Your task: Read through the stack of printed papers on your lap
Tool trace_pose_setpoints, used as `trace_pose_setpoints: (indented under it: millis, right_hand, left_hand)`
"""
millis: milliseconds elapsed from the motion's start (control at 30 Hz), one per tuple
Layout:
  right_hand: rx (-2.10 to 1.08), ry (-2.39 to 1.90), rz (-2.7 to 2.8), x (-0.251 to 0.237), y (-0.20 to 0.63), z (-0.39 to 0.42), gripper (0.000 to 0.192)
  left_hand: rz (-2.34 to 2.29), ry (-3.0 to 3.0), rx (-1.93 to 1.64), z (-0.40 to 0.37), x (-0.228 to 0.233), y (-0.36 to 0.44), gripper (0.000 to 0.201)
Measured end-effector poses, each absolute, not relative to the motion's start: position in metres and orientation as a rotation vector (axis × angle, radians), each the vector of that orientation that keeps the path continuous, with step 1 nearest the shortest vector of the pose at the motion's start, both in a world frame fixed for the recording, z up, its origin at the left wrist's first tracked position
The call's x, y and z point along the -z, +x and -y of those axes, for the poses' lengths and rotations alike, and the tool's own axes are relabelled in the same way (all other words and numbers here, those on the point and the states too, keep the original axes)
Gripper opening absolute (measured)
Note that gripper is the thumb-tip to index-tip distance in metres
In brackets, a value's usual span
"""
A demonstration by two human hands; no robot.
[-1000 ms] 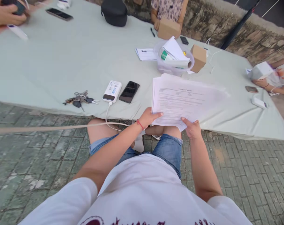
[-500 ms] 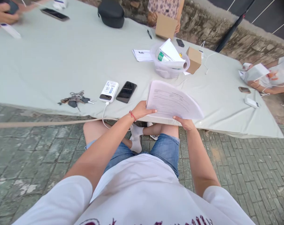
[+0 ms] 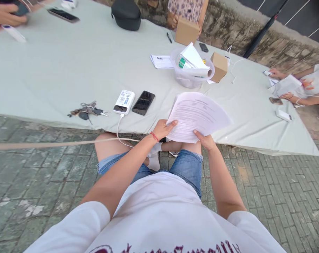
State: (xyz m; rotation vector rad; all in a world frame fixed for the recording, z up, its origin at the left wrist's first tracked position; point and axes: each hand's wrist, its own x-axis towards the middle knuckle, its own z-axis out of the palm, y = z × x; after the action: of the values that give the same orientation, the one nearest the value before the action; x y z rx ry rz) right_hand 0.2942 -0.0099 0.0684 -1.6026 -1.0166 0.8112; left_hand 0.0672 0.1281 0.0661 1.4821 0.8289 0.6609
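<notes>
Both hands are gripping a stack of printed papers point(image 3: 197, 114) above the near edge of the surface point(image 3: 70, 70). The left hand point(image 3: 163, 129) is clamped on the stack's lower left corner, thumb lying across the top sheet; the right hand point(image 3: 206, 140) is pinching the bottom edge, fingers tucked beneath. The sheets are fanning out and bowing upward toward two o'clock, so they are being carried in the air, not lying flat. Judging by that, the handling is only partway: the stack is gathered and lifted, but it is not squared up or set down anywhere yet.

At ten o'clock from the hands a black phone point(image 3: 143, 102) is lying just beside a white power bank point(image 3: 124, 102), its cable trailing off the edge, with a bunch of keys point(image 3: 87, 110) farther out at nine. At twelve o'clock a clear tub point(image 3: 191, 75) is holding rolled sheets, a small cardboard box point(image 3: 219, 66) touching its right side. Other people's hands are working at the far corners.
</notes>
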Motion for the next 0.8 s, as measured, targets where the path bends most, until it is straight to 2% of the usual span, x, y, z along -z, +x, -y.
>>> trace_pose_setpoints:
  millis: [133,300,467,633,800]
  right_hand:
    - [-0.885,-1.574,0.827,-0.066,0.287,0.035,0.058]
    - [-0.782,-1.692,0.717,-0.044,0.273,0.073,0.061]
    - [-0.836,-1.814,0.648,-0.020,0.254,0.104,0.064]
    - [-0.825,-1.853,0.674,-0.015,0.248,0.112,0.054]
    - [-0.634,-1.997,0.722,-0.019,0.260,0.109,0.050]
  left_hand:
    - [-0.848,1.226,-0.613,-0.100,-0.060,0.071,0.072]
    - [-0.838,0.963,-0.566,-0.063,-0.033,0.072,0.069]
    - [-1.026,1.211,-0.676,-0.053,-0.008,0.070,0.053]
    - [-1.191,1.403,-0.673,-0.059,-0.001,0.069,0.032]
    - [-1.051,1.260,-0.707,-0.057,-0.001,0.068,0.036]
